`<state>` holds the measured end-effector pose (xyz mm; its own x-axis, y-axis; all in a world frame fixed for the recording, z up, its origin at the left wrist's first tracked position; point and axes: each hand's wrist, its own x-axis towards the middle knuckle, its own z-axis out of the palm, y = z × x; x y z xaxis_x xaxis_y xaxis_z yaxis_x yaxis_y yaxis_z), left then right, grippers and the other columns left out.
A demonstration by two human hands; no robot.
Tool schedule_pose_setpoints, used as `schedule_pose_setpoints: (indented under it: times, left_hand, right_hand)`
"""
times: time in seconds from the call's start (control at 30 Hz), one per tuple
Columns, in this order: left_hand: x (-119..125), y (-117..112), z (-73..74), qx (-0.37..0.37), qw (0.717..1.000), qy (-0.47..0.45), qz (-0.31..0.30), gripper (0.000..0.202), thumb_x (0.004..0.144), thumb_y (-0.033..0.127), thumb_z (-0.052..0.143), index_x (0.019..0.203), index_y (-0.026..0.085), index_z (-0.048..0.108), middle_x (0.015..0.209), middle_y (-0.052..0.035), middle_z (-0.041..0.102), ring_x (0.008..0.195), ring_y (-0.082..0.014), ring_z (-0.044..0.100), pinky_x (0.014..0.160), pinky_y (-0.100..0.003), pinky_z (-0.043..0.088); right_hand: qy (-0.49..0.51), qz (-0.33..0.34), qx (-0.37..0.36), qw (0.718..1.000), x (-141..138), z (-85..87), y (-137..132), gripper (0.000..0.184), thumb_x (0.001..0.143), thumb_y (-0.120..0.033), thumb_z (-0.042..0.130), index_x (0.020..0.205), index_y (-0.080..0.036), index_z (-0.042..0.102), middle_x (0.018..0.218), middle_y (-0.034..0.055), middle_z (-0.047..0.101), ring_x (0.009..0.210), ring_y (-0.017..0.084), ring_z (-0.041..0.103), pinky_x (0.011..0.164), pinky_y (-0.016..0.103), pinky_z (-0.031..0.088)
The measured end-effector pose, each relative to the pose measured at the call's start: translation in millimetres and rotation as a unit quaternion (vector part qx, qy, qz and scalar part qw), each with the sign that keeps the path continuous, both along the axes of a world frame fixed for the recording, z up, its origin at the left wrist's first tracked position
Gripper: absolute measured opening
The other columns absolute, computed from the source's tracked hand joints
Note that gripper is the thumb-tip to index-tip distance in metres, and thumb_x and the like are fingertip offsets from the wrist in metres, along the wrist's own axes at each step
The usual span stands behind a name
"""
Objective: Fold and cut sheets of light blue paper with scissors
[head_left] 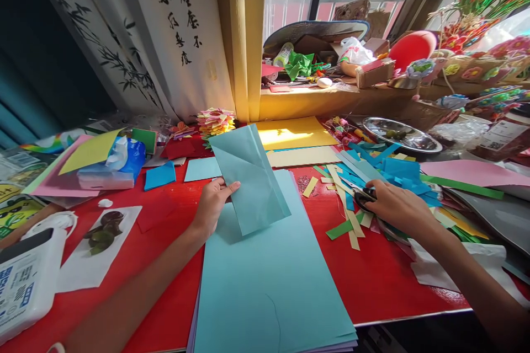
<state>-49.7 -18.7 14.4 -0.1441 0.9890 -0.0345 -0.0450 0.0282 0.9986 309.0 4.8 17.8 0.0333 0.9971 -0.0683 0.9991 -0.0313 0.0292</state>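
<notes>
My left hand (216, 201) pinches the left edge of a pale blue sheet of paper (252, 182) between thumb and fingers. Creases run across that sheet, and it is held tilted above a stack of larger pale blue paper (269, 276). Over on the right, my right hand (393, 201) has its fingers closed at the black handles of a pair of scissors (364, 196). Their blades point left among paper strips and are partly covered. Blue paper scraps (403, 174) lie just beyond this hand, with cream strips (344, 196) beside it.
The red table (331, 281) holds a tissue pack (120, 162), a small blue paper square (159, 175) and a napkin with dark green fruit (101, 237). A white box (27, 281) stands at left. Behind are yellow paper (298, 132) and a metal dish (401, 135).
</notes>
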Motion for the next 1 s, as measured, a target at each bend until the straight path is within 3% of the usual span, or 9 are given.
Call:
schedule_pose_setpoints:
  times: [0.27,0.4,0.47,0.57,0.67,0.77,0.87,1.0]
  left_hand:
    - [-2.8,-1.8,7.2,0.014,1.0,-0.01,-0.001,0.034,0.067,0.039,0.066,0.09,0.015,0.062,0.088,-0.0053,0.067,0.082,-0.0192,0.061,0.076,-0.034,0.049]
    - [-2.3,-2.4,8.9,0.009,1.0,-0.015,-0.005,0.034,0.066,0.039,0.067,0.091,0.016,0.063,0.089,-0.005,0.068,0.082,-0.0191,0.062,0.076,-0.034,0.049]
    - [-1.4,-2.9,9.9,0.008,1.0,-0.017,-0.011,0.035,0.066,0.04,0.067,0.091,0.016,0.063,0.09,-0.005,0.068,0.083,-0.019,0.062,0.076,-0.033,0.049]
    - [0.6,-4.1,11.3,0.004,1.0,-0.018,-0.024,0.033,0.066,0.039,0.067,0.091,0.017,0.064,0.091,-0.0051,0.068,0.083,-0.019,0.061,0.076,-0.032,0.049]
    - [2.9,-6.0,13.0,-0.005,0.999,-0.02,-0.042,0.031,0.067,0.038,0.067,0.089,0.016,0.064,0.087,-0.0052,0.068,0.079,-0.0186,0.062,0.074,-0.032,0.049]
    - [5.0,-8.0,14.6,-0.017,0.998,-0.022,-0.065,0.029,0.067,0.036,0.067,0.087,0.015,0.064,0.083,-0.005,0.067,0.077,-0.0187,0.062,0.074,-0.034,0.049]
    - [6.5,-9.3,15.0,-0.03,0.995,-0.016,-0.097,0.03,0.067,0.037,0.066,0.089,0.016,0.063,0.082,-0.0047,0.067,0.076,-0.0192,0.062,0.074,-0.035,0.049]
    - [6.2,-9.3,12.2,-0.043,0.993,0.004,-0.107,0.029,0.067,0.039,0.067,0.083,0.015,0.062,0.077,-0.0039,0.066,0.073,-0.0191,0.061,0.069,-0.033,0.049]
  right_hand:
    - [-0.023,0.0,0.137,0.99,8.9,13.2,-8.5,0.044,0.079,-0.03,0.037,0.12,-0.016,0.042,0.107,0.0189,0.056,0.087,0.038,0.056,0.067,0.043,0.039]
    - [0.105,-0.003,0.2,0.974,4.2,17.0,-9.8,0.047,0.078,-0.028,0.04,0.124,-0.02,0.04,0.112,0.0184,0.051,0.095,0.039,0.054,0.075,0.048,0.04]
    - [0.286,-0.005,0.197,0.938,-9.8,21.7,-13.1,0.049,0.078,-0.035,0.046,0.125,-0.026,0.038,0.11,0.0147,0.052,0.096,0.035,0.054,0.075,0.044,0.043]
    - [0.574,0.022,0.098,0.812,-43.4,31.5,-18.0,0.041,0.076,-0.044,0.053,0.112,-0.027,0.047,0.099,0.0093,0.059,0.091,0.027,0.057,0.071,0.036,0.046]
    - [0.696,0.074,0.026,0.714,-82.9,37.0,-14.9,0.032,0.076,-0.041,0.054,0.103,-0.023,0.049,0.096,0.0071,0.06,0.088,0.022,0.057,0.072,0.033,0.047]
    - [0.749,0.101,-0.044,0.654,-116.9,33.2,-1.8,0.034,0.073,-0.036,0.059,0.102,-0.024,0.046,0.091,0.0044,0.06,0.084,0.019,0.057,0.066,0.032,0.049]
    - [0.767,0.099,-0.081,0.628,-140.8,24.9,11.3,0.034,0.068,-0.033,0.064,0.094,-0.023,0.045,0.082,0.0004,0.056,0.075,0.014,0.056,0.065,0.028,0.049]
    - [0.745,0.077,-0.056,0.66,-154.0,19.2,16.3,0.035,0.062,-0.031,0.068,0.085,-0.022,0.043,0.076,-0.0028,0.053,0.073,0.012,0.056,0.058,0.022,0.046]
